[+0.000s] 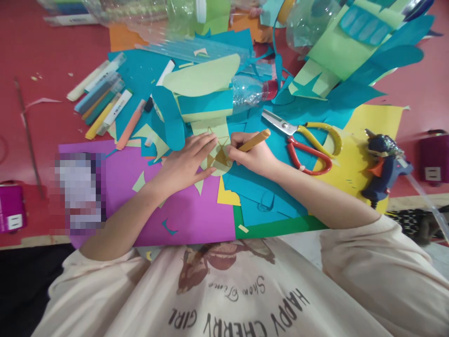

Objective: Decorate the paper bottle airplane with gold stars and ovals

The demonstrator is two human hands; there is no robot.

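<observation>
My right hand [250,154] is closed around a mustard-yellow marker [255,140], its tip down on a pale green paper shape [214,140] that bears brownish-yellow lines and filled triangles. My left hand [185,161] lies flat with fingers stretched out, pressing the same pale green paper from the left. The paper belongs to a green and teal paper craft piece [199,93] fixed on a clear plastic bottle [250,90] lying on its side. Under both hands are a purple sheet [182,210] and teal sheets [259,196].
Red-and-yellow-handled scissors [305,142] lie right of my right hand. A dark blue glue gun [384,161] rests on a yellow sheet [365,140]. Several markers [101,98] lie at upper left. More bottles [308,18] and paper scraps crowd the far side of the red table [38,126].
</observation>
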